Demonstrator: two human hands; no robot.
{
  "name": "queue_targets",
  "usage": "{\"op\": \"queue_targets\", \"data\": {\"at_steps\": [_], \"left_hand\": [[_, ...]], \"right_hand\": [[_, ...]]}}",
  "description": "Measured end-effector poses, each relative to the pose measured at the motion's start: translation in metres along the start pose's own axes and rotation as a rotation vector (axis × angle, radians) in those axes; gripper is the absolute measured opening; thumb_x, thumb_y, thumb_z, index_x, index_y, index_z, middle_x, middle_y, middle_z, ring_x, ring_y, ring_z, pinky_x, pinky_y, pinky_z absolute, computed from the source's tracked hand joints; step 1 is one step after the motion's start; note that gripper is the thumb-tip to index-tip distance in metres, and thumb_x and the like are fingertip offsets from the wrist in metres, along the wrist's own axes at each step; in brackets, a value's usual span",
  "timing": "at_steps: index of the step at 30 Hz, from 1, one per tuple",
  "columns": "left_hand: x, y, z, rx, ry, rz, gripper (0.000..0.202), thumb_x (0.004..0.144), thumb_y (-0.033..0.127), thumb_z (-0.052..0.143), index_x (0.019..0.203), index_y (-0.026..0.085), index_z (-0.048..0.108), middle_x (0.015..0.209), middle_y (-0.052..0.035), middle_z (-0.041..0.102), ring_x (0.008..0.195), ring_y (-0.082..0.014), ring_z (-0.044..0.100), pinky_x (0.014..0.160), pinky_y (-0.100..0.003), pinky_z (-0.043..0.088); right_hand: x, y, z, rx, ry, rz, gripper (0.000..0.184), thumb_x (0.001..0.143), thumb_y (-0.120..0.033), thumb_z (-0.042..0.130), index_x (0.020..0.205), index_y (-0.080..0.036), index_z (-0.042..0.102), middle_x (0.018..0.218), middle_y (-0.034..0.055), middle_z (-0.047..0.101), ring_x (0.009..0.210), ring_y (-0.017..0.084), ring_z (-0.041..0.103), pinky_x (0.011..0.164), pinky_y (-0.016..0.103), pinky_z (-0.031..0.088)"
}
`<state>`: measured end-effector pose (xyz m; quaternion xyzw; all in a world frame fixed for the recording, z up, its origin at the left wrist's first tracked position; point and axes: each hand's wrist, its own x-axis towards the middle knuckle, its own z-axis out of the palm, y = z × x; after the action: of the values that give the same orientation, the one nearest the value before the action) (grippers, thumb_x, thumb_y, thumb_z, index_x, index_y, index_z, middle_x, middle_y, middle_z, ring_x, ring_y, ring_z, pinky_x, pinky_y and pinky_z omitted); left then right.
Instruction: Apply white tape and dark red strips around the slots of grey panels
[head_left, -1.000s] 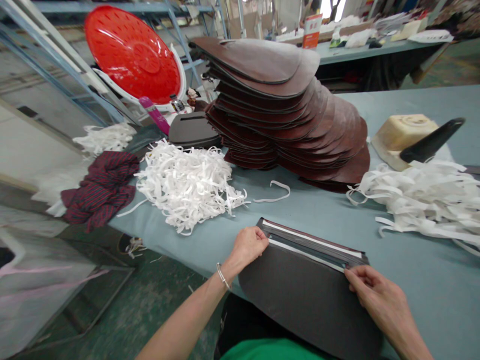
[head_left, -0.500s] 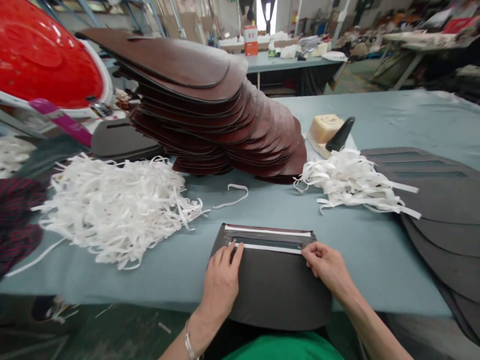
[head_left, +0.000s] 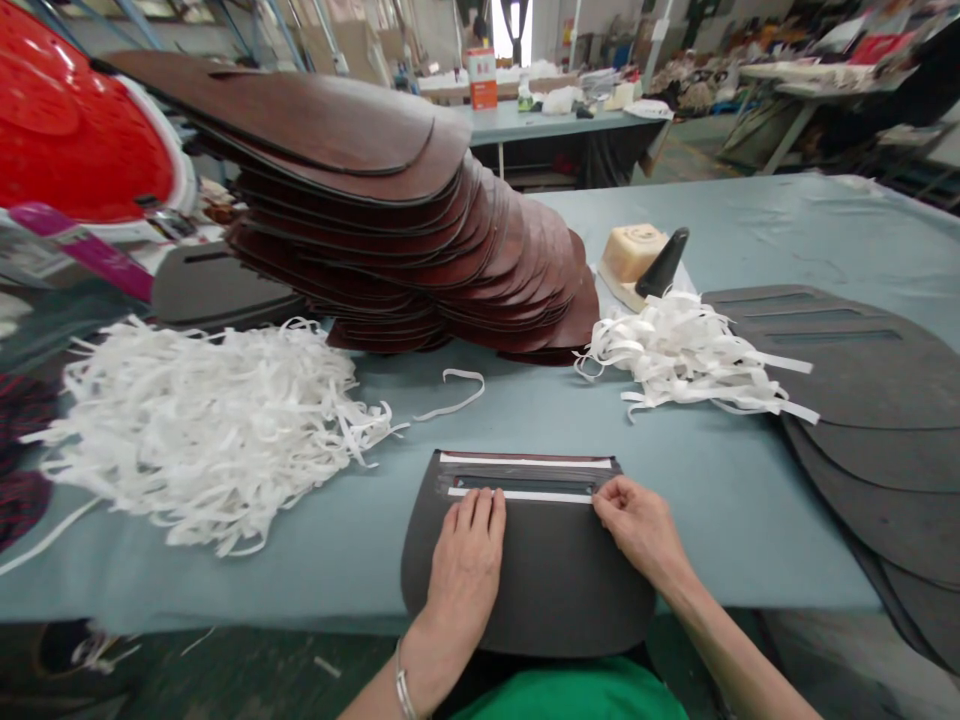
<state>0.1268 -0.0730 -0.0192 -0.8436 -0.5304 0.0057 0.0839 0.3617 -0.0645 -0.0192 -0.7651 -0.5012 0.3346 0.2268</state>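
Observation:
A dark grey panel with a rounded near edge lies in front of me, partly past the table's edge. Near its far edge is a slot, with one white strip beyond it and another, the lower white strip, along its near side. My left hand rests flat on the panel, fingers stretched out and fingertips on the lower strip's left part. At that strip's right end, my right hand is closed in a pinch; its fingertips hide the strip's tip.
A tall leaning stack of brown leather pieces stands behind. White strips form a large pile at left and a smaller pile at right. More grey panels overlap at right. One loose strip lies between the piles.
My left hand has shifted right along the lower strip and now lies flatter, fingers closer together. My right hand keeps its pinch at the strip's right end. The whole view has shifted slightly.

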Motion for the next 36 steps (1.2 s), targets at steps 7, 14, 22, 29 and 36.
{"op": "queue_targets", "data": {"at_steps": [7, 14, 22, 29, 36], "left_hand": [[0.013, 0.026, -0.013, -0.032, -0.032, 0.050, 0.056, 0.081, 0.005, 0.046, 0.134, 0.021, 0.043, 0.115, -0.0137, 0.053, 0.104, -0.0260, 0.051, 0.087, -0.042, 0.047], [0.018, 0.054, -0.016, -0.053, -0.017, 0.067, 0.061, 0.080, 0.007, 0.048, 0.137, 0.024, 0.037, 0.116, -0.0145, 0.053, 0.109, -0.0290, 0.050, 0.089, -0.046, 0.045], [0.045, 0.001, -0.017, -0.263, 0.015, -0.084, 0.025, 0.084, 0.010, 0.046, 0.103, 0.019, 0.058, 0.090, -0.0057, 0.057, 0.085, -0.0195, 0.056, 0.077, -0.032, 0.047], [0.124, -0.091, 0.012, -0.360, 0.042, -0.462, 0.035, 0.087, 0.016, 0.044, 0.122, 0.016, 0.047, 0.098, -0.0116, 0.061, 0.082, -0.0216, 0.062, 0.072, -0.033, 0.048], [0.135, -0.107, 0.008, -0.595, 0.135, -0.370, 0.041, 0.086, 0.014, 0.045, 0.126, 0.018, 0.040, 0.101, -0.0065, 0.062, 0.090, -0.0165, 0.061, 0.084, -0.030, 0.047]], "right_hand": [[0.000, -0.008, -0.002, -0.131, -0.002, 0.025, 0.014, 0.072, -0.033, 0.048, 0.065, -0.022, 0.054, 0.056, -0.0031, 0.059, 0.055, 0.013, 0.054, 0.054, 0.024, 0.033], [0.003, -0.009, -0.003, -0.148, -0.005, 0.002, 0.004, 0.069, -0.026, 0.048, 0.072, -0.023, 0.049, 0.057, -0.0046, 0.058, 0.053, 0.011, 0.052, 0.054, 0.023, 0.032], [0.014, 0.010, -0.002, -0.177, -0.075, -0.067, 0.007, 0.071, -0.025, 0.042, 0.078, -0.024, 0.044, 0.050, -0.0081, 0.048, 0.047, 0.011, 0.047, 0.051, 0.023, 0.030], [0.014, 0.017, 0.001, -0.154, -0.025, -0.082, 0.013, 0.073, -0.033, 0.041, 0.082, -0.025, 0.047, 0.046, -0.0084, 0.045, 0.046, 0.013, 0.047, 0.050, 0.024, 0.034], [0.006, 0.013, 0.002, -0.105, 0.024, -0.207, 0.016, 0.079, -0.037, 0.043, 0.085, -0.024, 0.050, 0.047, -0.0085, 0.041, 0.044, 0.012, 0.045, 0.049, 0.022, 0.036]]}}
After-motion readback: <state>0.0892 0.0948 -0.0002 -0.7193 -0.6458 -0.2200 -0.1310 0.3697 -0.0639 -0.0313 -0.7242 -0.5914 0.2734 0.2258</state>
